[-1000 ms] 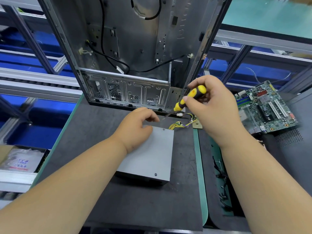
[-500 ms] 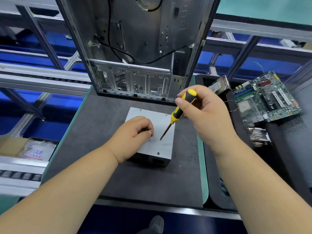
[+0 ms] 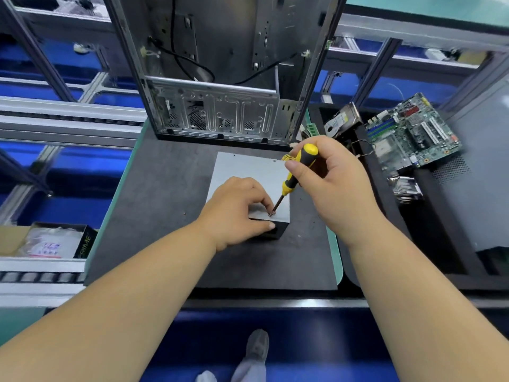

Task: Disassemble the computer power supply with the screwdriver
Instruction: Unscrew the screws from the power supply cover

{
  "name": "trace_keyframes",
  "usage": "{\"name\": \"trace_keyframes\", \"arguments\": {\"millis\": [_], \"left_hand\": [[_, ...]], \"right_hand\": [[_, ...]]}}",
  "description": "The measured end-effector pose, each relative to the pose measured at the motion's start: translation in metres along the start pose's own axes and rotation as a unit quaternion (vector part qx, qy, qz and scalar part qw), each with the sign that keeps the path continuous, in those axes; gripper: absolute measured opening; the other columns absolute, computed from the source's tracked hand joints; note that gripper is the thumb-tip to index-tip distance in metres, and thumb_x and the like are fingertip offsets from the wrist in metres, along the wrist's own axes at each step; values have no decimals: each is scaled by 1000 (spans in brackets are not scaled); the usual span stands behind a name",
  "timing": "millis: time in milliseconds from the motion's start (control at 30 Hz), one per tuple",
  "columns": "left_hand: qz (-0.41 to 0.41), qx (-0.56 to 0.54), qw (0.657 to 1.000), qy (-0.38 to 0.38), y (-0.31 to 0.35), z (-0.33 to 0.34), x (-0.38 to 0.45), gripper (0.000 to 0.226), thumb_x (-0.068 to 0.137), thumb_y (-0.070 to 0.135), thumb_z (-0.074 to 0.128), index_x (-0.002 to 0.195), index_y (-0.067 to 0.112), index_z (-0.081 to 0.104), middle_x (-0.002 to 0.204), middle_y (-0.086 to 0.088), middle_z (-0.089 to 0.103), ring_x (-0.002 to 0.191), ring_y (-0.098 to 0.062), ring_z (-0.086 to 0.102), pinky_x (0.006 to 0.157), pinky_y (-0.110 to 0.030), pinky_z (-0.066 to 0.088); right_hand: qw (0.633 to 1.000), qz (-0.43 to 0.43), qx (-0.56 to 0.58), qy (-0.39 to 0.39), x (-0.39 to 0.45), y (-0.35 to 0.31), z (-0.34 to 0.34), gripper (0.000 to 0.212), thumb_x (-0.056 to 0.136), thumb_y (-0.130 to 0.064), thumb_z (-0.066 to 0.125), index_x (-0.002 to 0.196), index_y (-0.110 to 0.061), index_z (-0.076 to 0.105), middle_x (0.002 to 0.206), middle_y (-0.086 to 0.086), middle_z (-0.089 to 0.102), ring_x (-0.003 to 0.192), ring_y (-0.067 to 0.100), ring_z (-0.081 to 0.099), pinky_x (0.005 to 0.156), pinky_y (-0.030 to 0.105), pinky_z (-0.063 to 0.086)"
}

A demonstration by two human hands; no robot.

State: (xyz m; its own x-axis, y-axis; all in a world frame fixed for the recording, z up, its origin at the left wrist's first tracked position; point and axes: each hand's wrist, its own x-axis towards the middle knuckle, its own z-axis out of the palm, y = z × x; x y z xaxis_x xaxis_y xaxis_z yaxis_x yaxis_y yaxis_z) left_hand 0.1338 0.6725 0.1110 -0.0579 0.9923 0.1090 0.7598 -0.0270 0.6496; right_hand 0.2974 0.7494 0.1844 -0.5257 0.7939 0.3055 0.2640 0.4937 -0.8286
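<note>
Open computer case (image 3: 220,78) holds only cables (image 3: 190,59).

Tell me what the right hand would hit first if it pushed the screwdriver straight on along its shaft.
The right hand aims the screwdriver down at the power supply; its tip seems already on the lid's near edge, beside the left hand fingers.

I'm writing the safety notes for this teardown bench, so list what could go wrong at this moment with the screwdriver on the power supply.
1. The screwdriver tip sits right beside the left hand's fingers; a slip off the screw could jab them.
2. The power supply lies loose on the dark mat, steadied only by the left hand; strong downward force may shift it.
3. The right hand grips the handle high and tilted, so the tip may cam out and strip the screw.
</note>
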Motion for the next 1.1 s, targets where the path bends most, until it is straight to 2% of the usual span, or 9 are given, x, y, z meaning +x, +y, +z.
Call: {"name": "trace_keyframes", "arguments": {"millis": [200, 400, 533, 600, 667, 767, 900, 1033, 1100], "left_hand": [[-14, -5, 1000, -2, 3, 0, 0, 17, 75, 35, 81, 85, 35, 68, 101, 15, 59, 105, -14, 45, 97, -37, 41], [-24, -13, 1000, 4, 4, 0, 0, 16, 75, 33, 81, 84, 34, 68, 100, 14, 60, 105, -14, 46, 97, -37, 42], [-29, -15, 999, 6, 5, 1, 0, 16, 75, 32, 82, 83, 33, 68, 99, 14, 60, 105, -14, 46, 95, -38, 43], [-32, -12, 999, 8, 5, 2, 1, 15, 75, 32, 81, 83, 32, 68, 99, 14, 60, 105, -14, 46, 96, -37, 43], [-32, -12, 999, 10, 5, 2, 1, 15, 75, 31, 81, 82, 32, 67, 98, 14, 60, 105, -13, 46, 96, -36, 43], [-28, -6, 1000, 9, 6, 2, 2, 19, 75, 32, 81, 80, 36, 63, 98, 14, 60, 104, -13, 46, 96, -36, 42], [-27, 2, 1000, 11, 5, 2, 3, 22, 74, 33, 81, 78, 37, 61, 97, 15, 59, 103, -13, 46, 97, -36, 41], [-25, 7, 1000, 0, 5, 1, 3, 21, 76, 34, 80, 80, 39, 60, 100, 15, 57, 104, -14, 44, 99, -37, 39], [-23, 14, 1000, -6, 4, 1, 4, 19, 77, 36, 79, 82, 38, 61, 103, 15, 56, 106, -14, 43, 101, -36, 37]], "right_hand": [[999, 0, -14, 30, -7, -6, -2, 9, 90, -19, 65, 95, -14, 60, 86, -6, 63, 70, 9, 69, 73, 36, 56], [999, -12, -49, -6, -11, -7, -4, 11, 92, -15, 66, 101, -17, 60, 91, -2, 62, 75, 1, 65, 72, 18, 49], [994, -4, -82, -74, -7, -13, -12, 28, 92, -9, 63, 115, -23, 58, 94, -8, 60, 81, -4, 61, 72, 6, 42], [989, 0, -105, -107, -4, -16, -16, 42, 92, -6, 58, 125, -30, 52, 97, -12, 62, 88, -1, 60, 75, 8, 42], [985, 0, -120, -126, -2, -19, -18, 48, 91, -3, 54, 127, -34, 49, 99, -14, 64, 94, 4, 60, 80, 15, 46], [984, -19, -115, -133, -1, -22, -15, 38, 89, -7, 57, 121, -28, 55, 96, -11, 63, 93, 11, 60, 83, 27, 48], [981, -64, -155, -93, 2, -22, -8, 26, 91, -27, 67, 117, -26, 63, 99, -5, 53, 89, 7, 57, 81, 17, 42], [982, -46, -163, -82, 4, -25, -6, 40, 92, -16, 66, 129, -30, 58, 99, -5, 53, 88, 13, 62, 86, 33, 50], [983, -35, -155, -91, 3, -28, -7, 50, 89, -7, 61, 132, -30, 53, 97, -8, 57, 91, 14, 60, 86, 35, 50]]}}
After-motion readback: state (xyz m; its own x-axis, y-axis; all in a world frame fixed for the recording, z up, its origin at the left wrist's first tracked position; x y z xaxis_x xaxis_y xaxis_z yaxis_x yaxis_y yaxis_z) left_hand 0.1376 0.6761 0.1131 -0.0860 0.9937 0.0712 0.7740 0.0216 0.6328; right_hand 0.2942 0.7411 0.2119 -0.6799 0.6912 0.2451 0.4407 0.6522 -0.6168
